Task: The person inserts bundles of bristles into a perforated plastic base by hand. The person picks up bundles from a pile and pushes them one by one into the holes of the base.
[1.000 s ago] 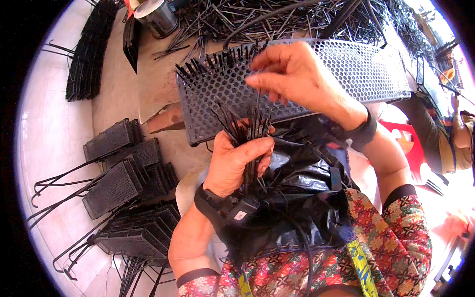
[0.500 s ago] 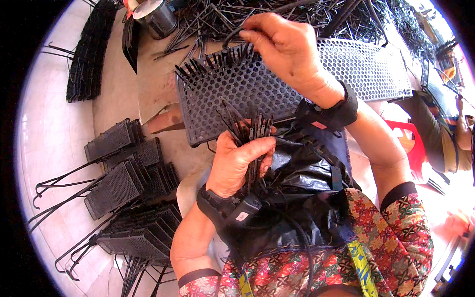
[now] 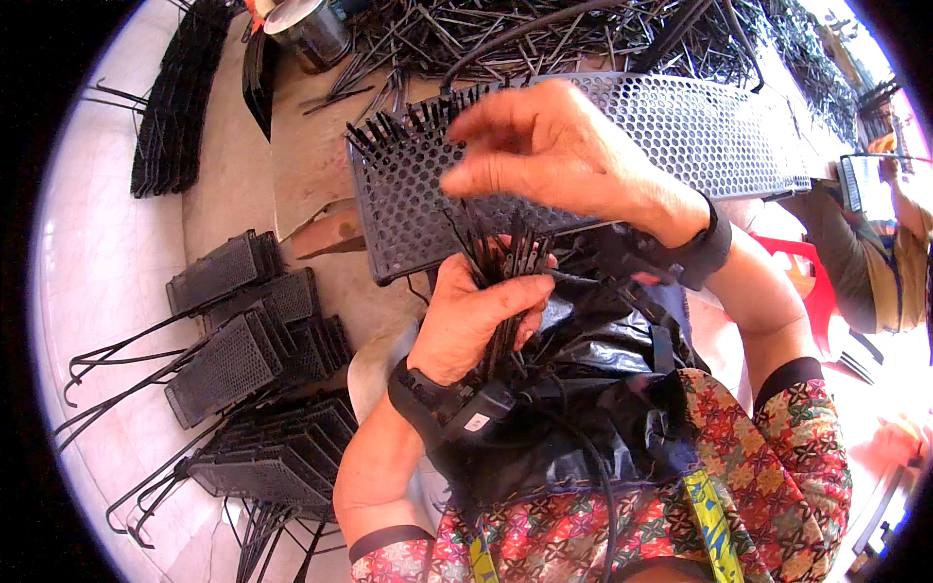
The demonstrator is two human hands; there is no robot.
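Observation:
My left hand [image 3: 471, 316] is closed around a bundle of thin black sticks [image 3: 505, 255], their upper ends fanning out above the thumb. In front of it lies a black perforated panel [image 3: 408, 228], with round holes in rows. Short black sticks [image 3: 374, 136] stand upright in holes along its far left edge. Over the panel hovers my right hand [image 3: 554, 155], thumb and fingers apart and slightly blurred. Nothing shows between those fingers, and the hand hides part of the stick row. A black sheet [image 3: 583, 418] covers my lap.
Beyond the panel spreads a heap of loose black sticks [image 3: 466, 44], with a metal can [image 3: 309, 34] beside it. Stacked black mesh racks with long hooked handles [image 3: 233, 374] stand at the left. Another person [image 3: 875, 243] sits at the far right.
My right hand has come down from the panel's far edge toward my left hand, its fingers parting. The left hand has barely shifted, still around the sticks.

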